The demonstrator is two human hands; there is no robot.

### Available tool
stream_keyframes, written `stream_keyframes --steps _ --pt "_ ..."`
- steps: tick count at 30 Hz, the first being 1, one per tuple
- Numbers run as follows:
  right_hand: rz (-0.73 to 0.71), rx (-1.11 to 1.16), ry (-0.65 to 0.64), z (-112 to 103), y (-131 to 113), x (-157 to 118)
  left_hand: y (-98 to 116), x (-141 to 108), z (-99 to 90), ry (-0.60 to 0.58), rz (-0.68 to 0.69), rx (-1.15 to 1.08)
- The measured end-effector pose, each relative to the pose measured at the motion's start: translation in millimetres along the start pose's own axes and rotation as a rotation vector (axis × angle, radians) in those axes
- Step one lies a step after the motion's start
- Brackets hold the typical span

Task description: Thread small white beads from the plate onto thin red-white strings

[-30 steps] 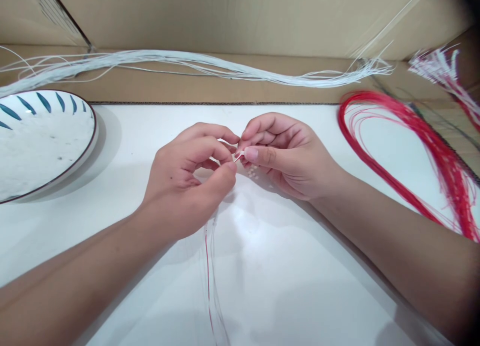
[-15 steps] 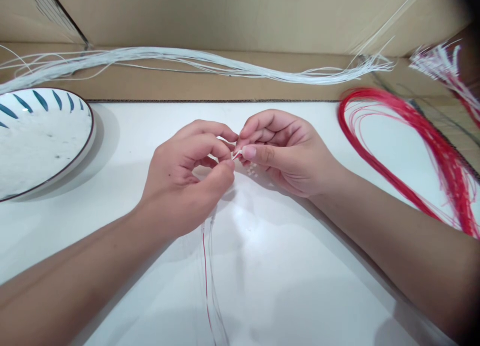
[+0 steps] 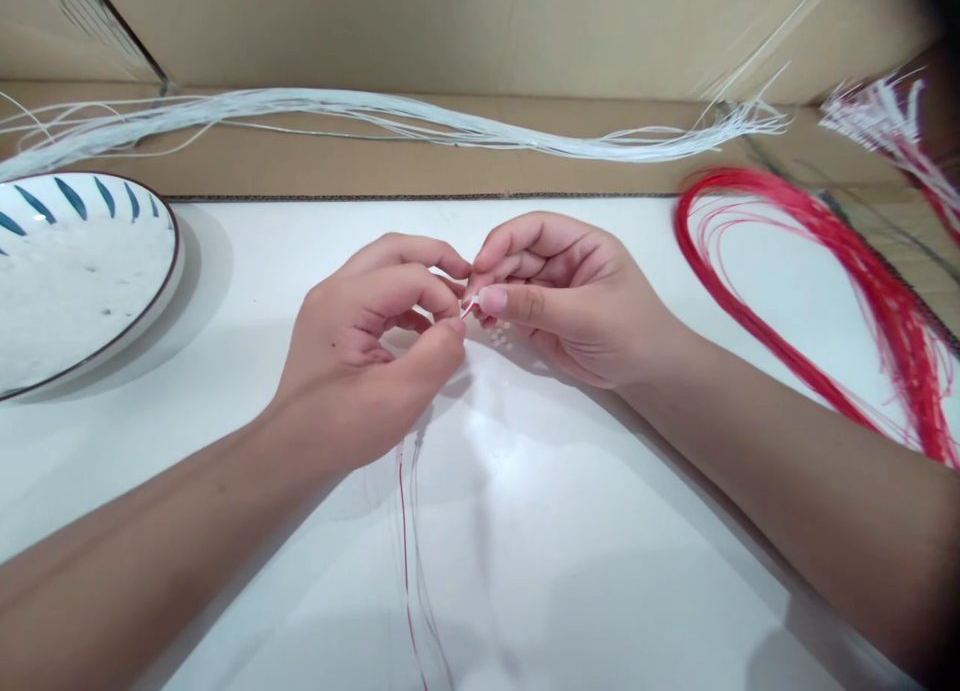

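We judge the small piece of work between our hands to be partway along: a thin red-and-white strand (image 3: 469, 310) meets a tiny white piece (image 3: 475, 300) at our fingertips, yet we cannot tell whether the two are joined. Our left hand (image 3: 375, 346) has thumb and forefinger closed on the strand, and our right hand (image 3: 566, 301) pinches the tiny white piece, both grips narrow and nearly touching.

Below the grip, a fine red wire (image 3: 405, 546) and fine pale wires (image 3: 422, 591) trail toward us over the smooth white tabletop (image 3: 585, 531); whether they run up into the strand is hidden by our left hand. A cluster of small whitish bits (image 3: 499, 337) lies just under our right fingers, apparently not yet used. Much material also looks untouched: the long bundle of white wires (image 3: 360, 103) beyond the grip, the looped bundle of glossy red wires (image 3: 847, 239) to its right, and the red-and-white bundle (image 3: 877, 116) farther out.

As for containers, well left of the grip sits a round white ceramic plate with blue-green leaf strokes and a dark rim (image 3: 82, 281), partly out of view; its faint grey specks may be glaze. Brown cardboard walls (image 3: 450, 36) stand beyond everything, with the white bundle resting along their foot.
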State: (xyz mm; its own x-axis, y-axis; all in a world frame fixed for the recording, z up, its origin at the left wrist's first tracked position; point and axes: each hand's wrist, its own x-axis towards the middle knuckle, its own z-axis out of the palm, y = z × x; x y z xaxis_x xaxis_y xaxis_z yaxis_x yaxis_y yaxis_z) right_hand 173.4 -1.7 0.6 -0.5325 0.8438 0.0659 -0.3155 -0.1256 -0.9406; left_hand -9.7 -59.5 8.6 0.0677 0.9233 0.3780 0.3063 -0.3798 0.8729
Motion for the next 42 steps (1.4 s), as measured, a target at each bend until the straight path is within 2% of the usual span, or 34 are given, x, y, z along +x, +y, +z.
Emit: stream_keyframes --steps 11,17,24,31,40,42 --pt "-0.093 -0.139 -0.088 -3.4 1.8 -0.1 0.7 2.2 0.2 -0.012 -0.008 0.047" --pt "-0.067 -0.145 -0.076 -2.6 3.0 -1.0 0.8 1.8 -0.5 0.003 -0.008 0.092" --pt "-0.055 -0.148 -0.027 -2.6 2.5 -1.4 0.7 1.9 -0.6 0.002 -0.023 0.024" --pt "-0.053 -0.296 0.024 3.0 -1.7 -3.1 0.7 3.0 -1.1 -0.029 -0.085 0.047" --pt "-0.121 -0.257 -0.123 5.8 -1.4 -3.9 1.1 5.9 0.3 -0.065 -0.124 -0.066" --pt "-0.124 -0.273 -0.116 6.2 -1.6 -3.9 -1.4 5.5 0.8 -0.088 -0.131 -0.094"
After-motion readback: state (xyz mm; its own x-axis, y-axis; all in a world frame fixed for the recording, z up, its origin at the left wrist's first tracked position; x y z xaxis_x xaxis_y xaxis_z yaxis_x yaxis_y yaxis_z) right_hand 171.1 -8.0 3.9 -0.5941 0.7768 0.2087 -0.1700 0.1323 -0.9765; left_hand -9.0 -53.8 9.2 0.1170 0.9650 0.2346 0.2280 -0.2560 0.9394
